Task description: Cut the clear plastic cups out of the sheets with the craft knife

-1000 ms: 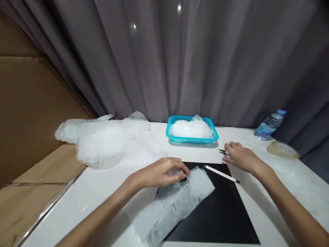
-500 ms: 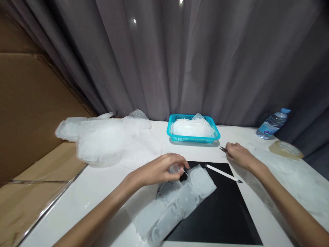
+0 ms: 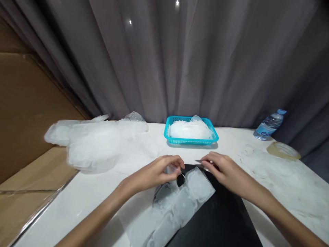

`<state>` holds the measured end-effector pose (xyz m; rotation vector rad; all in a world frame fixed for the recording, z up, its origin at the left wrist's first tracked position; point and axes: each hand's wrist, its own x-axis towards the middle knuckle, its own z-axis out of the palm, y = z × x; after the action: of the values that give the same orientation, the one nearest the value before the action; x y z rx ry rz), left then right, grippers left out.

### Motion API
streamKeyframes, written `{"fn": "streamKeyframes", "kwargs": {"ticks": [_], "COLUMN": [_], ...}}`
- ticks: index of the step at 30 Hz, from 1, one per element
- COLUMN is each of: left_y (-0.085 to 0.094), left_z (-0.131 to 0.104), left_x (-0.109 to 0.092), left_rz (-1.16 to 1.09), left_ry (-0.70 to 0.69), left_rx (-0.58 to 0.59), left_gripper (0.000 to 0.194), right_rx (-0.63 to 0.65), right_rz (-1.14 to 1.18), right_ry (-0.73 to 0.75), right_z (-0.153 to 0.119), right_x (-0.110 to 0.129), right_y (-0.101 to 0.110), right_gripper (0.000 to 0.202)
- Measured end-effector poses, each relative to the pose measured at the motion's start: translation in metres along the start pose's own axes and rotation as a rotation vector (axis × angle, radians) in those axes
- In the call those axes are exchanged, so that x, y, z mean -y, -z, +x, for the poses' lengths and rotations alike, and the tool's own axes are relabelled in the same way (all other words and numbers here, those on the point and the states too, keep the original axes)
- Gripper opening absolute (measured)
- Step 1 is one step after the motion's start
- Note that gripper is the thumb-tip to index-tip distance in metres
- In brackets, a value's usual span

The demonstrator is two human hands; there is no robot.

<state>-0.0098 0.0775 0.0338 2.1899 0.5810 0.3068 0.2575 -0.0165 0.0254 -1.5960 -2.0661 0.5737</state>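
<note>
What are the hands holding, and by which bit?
The left hand pinches the plastic sheet near its upper edge. The right hand holds a pointed metal tool; its gripped end is hidden.

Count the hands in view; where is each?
2. The left hand pinches part of the translucent plastic near the far edge of the black mat; the right hand, just right of it, holds a pointed metal tool. No others show.

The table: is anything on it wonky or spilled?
Two things look wonky: the water bottle leans right, maybe just from the wide camera view, and the frosted plastic strip lies slantwise, partly off the black mat. I see no clear spill.
</note>
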Motion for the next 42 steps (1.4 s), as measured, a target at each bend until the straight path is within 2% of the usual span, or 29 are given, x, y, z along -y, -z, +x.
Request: {"fn": "streamKeyframes", "kwargs": {"ticks": [4,7,11,17,22,26,37,39,42], "left_y": [0.001,0.001,-0.001,-0.008,-0.011,-0.012,-0.013,-0.011,-0.004], "left_z": [-0.002,-0.006,-0.009,-0.008,-0.007,-0.01,-0.012,-0.012,-0.011], "left_x": [-0.004,-0.012,-0.023,-0.027,-0.024,-0.024,-0.027,-0.025,-0.02], "left_rz": [0.021,0.099,0.192,0.326,0.33,0.327,0.317,0.307,0.248], "left_ry": [0.003,0.02,-0.015,-0.072,-0.058,-0.007,0.015,0.008,-0.002], "left_rx": [-0.032,-0.042,-0.029,-0.032,-0.034,-0.044,-0.043,-0.051,-0.089], "left_gripper": [0.014,0.014,0.007,0.006,0.007,0.007,0.013,0.011,0.008], "right_rx": [0.123,0.09,0.069,-0.101,-0.268,-0.345,-0.387,-0.381,-0.352], "right_rz": [0.154,0.165,0.12,-0.279,-0.534,-0.611,-0.619,-0.625,-0.582], "right_ry": [-0.086,-0.118,-0.076,0.138,0.306,0.324,0.373,0.344,0.22], "right_z": [-0.01,-0.01,-0.006,-0.009,-0.014,-0.015,-0.015,-0.012,-0.007], "right_x": [0.026,0.032,0.034,0.037,0.03,0.024,0.016,0.014,0.015], "right_y": [-0.015,-0.028,-0.045,-0.074,-0.092,-0.098,-0.104,-0.101,-0.09], "right_gripper": [0.024,0.02,0.017,0.036,0.036,0.034,0.03,0.03,0.029]}}
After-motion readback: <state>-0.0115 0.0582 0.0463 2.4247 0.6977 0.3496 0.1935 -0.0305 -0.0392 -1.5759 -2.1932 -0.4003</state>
